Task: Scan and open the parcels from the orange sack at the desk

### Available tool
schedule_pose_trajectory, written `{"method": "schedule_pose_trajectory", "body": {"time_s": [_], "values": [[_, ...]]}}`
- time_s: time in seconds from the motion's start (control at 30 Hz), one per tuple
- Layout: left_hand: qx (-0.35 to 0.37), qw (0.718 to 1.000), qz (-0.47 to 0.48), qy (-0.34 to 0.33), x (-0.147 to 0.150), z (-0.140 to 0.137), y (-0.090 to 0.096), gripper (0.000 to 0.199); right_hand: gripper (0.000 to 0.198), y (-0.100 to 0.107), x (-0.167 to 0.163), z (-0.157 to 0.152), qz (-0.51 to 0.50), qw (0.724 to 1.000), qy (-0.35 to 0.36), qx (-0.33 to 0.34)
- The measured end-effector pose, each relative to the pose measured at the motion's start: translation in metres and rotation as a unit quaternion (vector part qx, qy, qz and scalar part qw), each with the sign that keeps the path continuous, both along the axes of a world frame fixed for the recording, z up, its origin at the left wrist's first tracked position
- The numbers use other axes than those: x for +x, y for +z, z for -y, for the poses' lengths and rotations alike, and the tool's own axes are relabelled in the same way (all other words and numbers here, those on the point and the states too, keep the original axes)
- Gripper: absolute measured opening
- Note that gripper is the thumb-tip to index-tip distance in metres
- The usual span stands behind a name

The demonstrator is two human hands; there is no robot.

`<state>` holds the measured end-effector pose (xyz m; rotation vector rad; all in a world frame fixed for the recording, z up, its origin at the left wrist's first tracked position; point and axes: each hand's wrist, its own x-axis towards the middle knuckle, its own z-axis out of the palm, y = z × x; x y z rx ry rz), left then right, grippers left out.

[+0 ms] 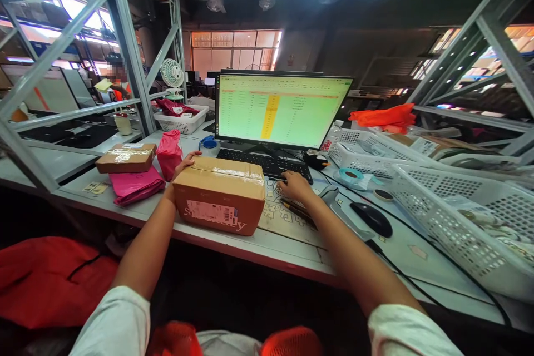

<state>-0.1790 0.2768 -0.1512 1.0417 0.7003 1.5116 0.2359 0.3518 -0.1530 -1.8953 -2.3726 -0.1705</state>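
Observation:
A taped cardboard box (219,192) with a white shipping label sits at the front edge of the desk. My left hand (183,166) grips its far left corner, fingers bent over the edge. Over the right part of the black keyboard (297,169) is my right hand (293,184), fingers reaching to the keys with nothing held. Behind the keyboard stands a monitor (283,108) showing a spreadsheet with a yellow column. A dark pen-like object (297,210) lies under my right wrist. Beside that forearm is a grey handheld scanner (344,214).
Pink parcels (137,183) and a flatter cardboard box (127,157) lie to the left. White plastic baskets (442,206) line the right side, near a black mouse (371,218) and cables. A blue tape roll (209,146) sits behind the box. Another person (119,80) is at the far left.

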Motion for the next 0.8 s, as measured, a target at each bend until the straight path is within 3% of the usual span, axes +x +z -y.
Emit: {"method": "schedule_pose_trajectory", "body": {"time_s": [0.2,0.33,0.5,0.63,0.8], "values": [[0.007,1.0,-0.003,-0.001,0.0,0.001,0.0,0.07,0.066,-0.012,-0.017,-0.015,-0.014,0.999,-0.038,0.018],[0.008,1.0,-0.012,-0.001,-0.001,0.0,0.0,0.067,0.054,-0.006,-0.02,-0.023,-0.013,1.0,-0.02,-0.012],[0.006,1.0,-0.009,-0.004,0.0,0.0,0.0,0.068,0.046,0.008,-0.006,-0.019,-0.009,1.0,0.006,0.017],[0.006,1.0,-0.003,0.0,0.001,0.003,0.001,0.072,0.04,0.004,0.004,-0.016,-0.009,1.0,-0.012,0.008],[0.007,1.0,0.009,-0.002,0.001,0.005,0.001,0.07,0.069,-0.011,0.003,-0.019,-0.024,0.998,-0.05,0.016]]}}
